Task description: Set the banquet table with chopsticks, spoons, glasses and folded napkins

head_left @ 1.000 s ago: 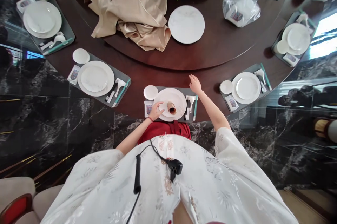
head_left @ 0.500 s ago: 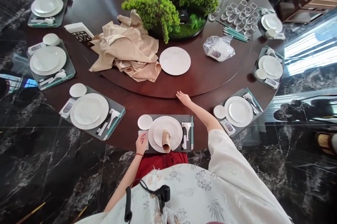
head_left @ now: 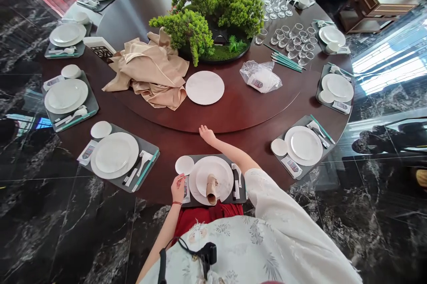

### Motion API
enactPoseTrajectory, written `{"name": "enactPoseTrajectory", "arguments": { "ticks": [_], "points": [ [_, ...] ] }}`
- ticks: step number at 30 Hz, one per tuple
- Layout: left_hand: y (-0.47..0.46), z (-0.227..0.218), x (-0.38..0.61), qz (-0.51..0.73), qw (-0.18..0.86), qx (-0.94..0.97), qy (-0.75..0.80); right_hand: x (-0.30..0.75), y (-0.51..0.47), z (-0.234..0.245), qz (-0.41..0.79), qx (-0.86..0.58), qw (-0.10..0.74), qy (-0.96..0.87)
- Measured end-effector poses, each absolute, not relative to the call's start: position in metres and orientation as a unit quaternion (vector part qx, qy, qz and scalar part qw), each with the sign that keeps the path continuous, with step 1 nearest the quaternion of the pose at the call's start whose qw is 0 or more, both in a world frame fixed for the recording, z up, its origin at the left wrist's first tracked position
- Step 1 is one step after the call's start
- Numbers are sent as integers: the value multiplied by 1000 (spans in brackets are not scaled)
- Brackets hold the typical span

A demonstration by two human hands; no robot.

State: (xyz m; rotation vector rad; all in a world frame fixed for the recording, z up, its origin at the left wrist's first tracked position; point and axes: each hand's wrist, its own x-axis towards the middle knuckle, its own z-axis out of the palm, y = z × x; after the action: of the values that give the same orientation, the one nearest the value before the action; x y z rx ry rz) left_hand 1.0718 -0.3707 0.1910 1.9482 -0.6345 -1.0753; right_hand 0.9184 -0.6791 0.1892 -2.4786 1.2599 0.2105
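Observation:
My right hand (head_left: 207,134) reaches forward, fingers stretched out on the near rim of the dark round turntable (head_left: 213,119), holding nothing. Close to the table's edge, my left hand (head_left: 178,188) hovers by a small white packet (head_left: 186,192), fingers loosely bent and partly apart, with nothing visible in them. Between my arms a rolled beige napkin (head_left: 211,190) lies on stacked white plates (head_left: 223,180) on a grey placemat (head_left: 200,158). A small white bowl (head_left: 184,165) is left of the plates; wrapped cutlery (head_left: 236,180) is on their right, partly covered by my right sleeve.
The turntable carries a heap of beige napkins (head_left: 150,72), a white plate (head_left: 204,87), a plastic bag (head_left: 260,77), green chopsticks (head_left: 287,60), several glasses (head_left: 295,41) and a miniature tree display (head_left: 210,21). Similar settings flank mine, with plates at left (head_left: 114,155) and right (head_left: 303,145).
The turntable's near side has turned left, carrying the plate, napkins and bag. My right hand has moved left along its rim. My left hand has shifted slightly off the packet.

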Motion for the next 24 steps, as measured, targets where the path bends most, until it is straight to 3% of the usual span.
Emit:
{"name": "enactPoseTrajectory", "arguments": {
  "ticks": [6, 9, 16, 20, 24],
  "points": [
    [-395, 196, 1110, -364, 419, 780, -290, 943, -691, 203, -1, -852, 344, 395],
    [-427, 201, 1120, -360, 430, 772, -299, 908, -690, 205, -20, -837, 369, 403],
    [-526, 208, 1087, -376, 434, 701, -422, 757, -672, 198, -29, -819, 247, 517],
    [-582, 206, 1053, -376, 367, 658, -540, 704, -667, 192, -11, -746, 161, 645],
    [-621, 193, 1028, -367, 288, 629, -622, 717, -654, 182, 15, -760, 152, 632]
  ]
}}
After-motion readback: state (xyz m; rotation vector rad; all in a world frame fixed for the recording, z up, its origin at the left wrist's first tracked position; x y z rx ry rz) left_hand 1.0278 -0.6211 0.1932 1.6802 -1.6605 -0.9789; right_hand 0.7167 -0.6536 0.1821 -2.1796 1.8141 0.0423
